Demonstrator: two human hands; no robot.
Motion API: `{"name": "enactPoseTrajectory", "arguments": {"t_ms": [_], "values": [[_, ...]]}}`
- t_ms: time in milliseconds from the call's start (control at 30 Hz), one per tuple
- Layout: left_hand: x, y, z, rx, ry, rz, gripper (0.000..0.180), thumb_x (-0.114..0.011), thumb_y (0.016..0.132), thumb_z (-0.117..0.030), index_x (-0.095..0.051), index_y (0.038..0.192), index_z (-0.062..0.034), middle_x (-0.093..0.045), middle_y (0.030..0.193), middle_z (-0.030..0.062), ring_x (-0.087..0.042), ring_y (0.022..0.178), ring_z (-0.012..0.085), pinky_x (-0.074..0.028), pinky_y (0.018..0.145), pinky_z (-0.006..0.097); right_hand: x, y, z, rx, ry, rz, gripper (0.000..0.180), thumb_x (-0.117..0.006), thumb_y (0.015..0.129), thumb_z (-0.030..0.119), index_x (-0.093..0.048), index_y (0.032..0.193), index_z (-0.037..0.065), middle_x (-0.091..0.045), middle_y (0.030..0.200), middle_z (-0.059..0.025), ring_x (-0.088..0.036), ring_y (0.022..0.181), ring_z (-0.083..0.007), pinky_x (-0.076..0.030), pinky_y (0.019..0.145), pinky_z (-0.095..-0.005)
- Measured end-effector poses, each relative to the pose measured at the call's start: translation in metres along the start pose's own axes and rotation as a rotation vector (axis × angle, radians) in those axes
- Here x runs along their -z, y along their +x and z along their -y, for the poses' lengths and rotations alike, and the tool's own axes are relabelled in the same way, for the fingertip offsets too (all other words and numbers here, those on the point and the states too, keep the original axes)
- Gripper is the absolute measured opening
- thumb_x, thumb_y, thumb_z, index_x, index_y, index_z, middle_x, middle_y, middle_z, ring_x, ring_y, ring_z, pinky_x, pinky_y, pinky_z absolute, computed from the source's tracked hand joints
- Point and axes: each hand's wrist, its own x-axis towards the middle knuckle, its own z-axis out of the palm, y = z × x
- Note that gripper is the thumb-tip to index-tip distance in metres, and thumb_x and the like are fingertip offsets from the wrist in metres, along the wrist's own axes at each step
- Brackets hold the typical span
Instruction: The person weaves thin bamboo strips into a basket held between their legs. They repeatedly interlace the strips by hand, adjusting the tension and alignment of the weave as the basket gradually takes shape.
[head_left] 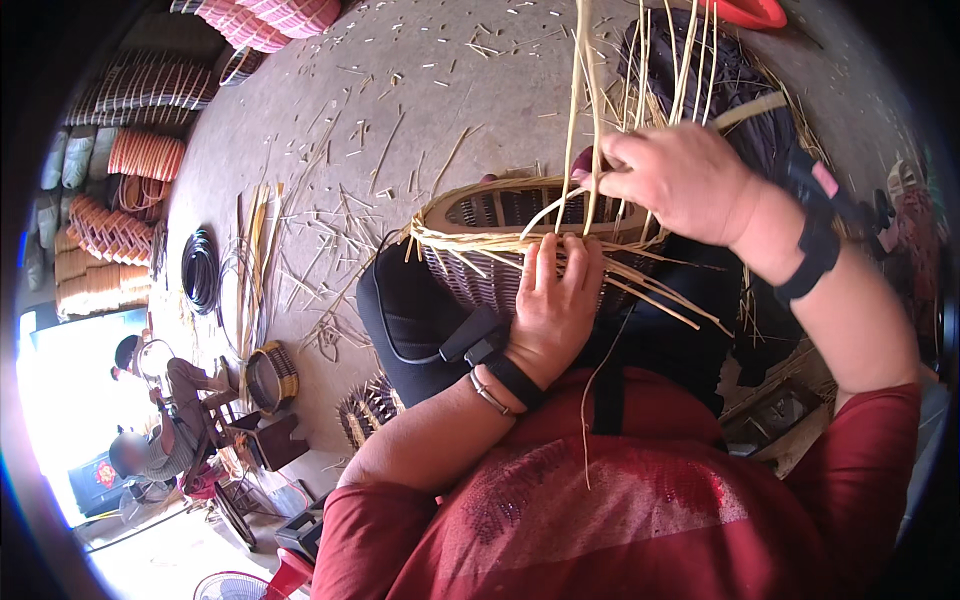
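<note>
A dark woven wicker basket [475, 281] with a pale wicker rim rests across my lap. Long pale wicker strands [682, 68] stand up from its far right side, and cut ends stick out below the rim. My left hand [556, 300] presses on the near side of the rim, its fingers bent over the weave around a strand. Above the rim, my right hand [690, 182] pinches an upright wicker strand between thumb and fingers. The basket's right end is partly hidden behind my right hand and arm.
Wicker offcuts [330, 225] litter the concrete floor. Stacked woven baskets [145, 155] line the left side, near a black coil [200, 268]. A finished-looking basket [272, 377] stands near a seated person [165, 450]. Dark plastic sheeting [745, 95] lies at the far right, below a red basin [750, 10].
</note>
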Motion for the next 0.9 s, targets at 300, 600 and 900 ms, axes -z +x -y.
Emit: {"name": "enactPoseTrajectory", "arguments": {"t_ms": [300,600,900], "values": [[0.001,-0.003,0.002,0.052,-0.144,0.015,0.052,-0.063,0.093,-0.013,-0.058,0.144,-0.0043,-0.051,0.153,0.022,-0.05,0.144,0.0436,-0.047,0.118,0.053,-0.078,-0.064,0.056,-0.333,0.254,-0.186,0.043,-0.064,0.093,0.01,-0.076,0.132,0.024,-0.064,0.107,-0.0038,-0.074,0.081,-0.0237,-0.062,0.069,-0.0384],[0.009,0.004,0.021,-0.018,-0.139,0.011,0.042,-0.064,0.091,-0.011,-0.067,0.133,-0.0096,-0.068,0.144,0.0114,-0.065,0.135,0.0311,-0.053,0.112,0.042,-0.06,-0.066,0.07,-0.419,0.356,0.104,0.051,-0.065,0.099,0.018,-0.064,0.148,0.034,-0.066,0.112,-0.0097,-0.077,0.083,-0.0295,-0.065,0.07,-0.0426],[0.035,0.032,0.041,0.039,-0.37,0.249,0.035,-0.069,0.084,-0.014,-0.061,0.118,-0.011,-0.077,0.098,0.0174,-0.077,0.094,0.0355,-0.06,0.082,0.047,-0.064,-0.054,0.054,-0.494,0.904,0.243,0.05,-0.065,0.099,0.016,-0.066,0.148,0.029,-0.076,0.123,-0.018,-0.074,0.11,-0.0367,-0.059,0.1,-0.0447]]}}
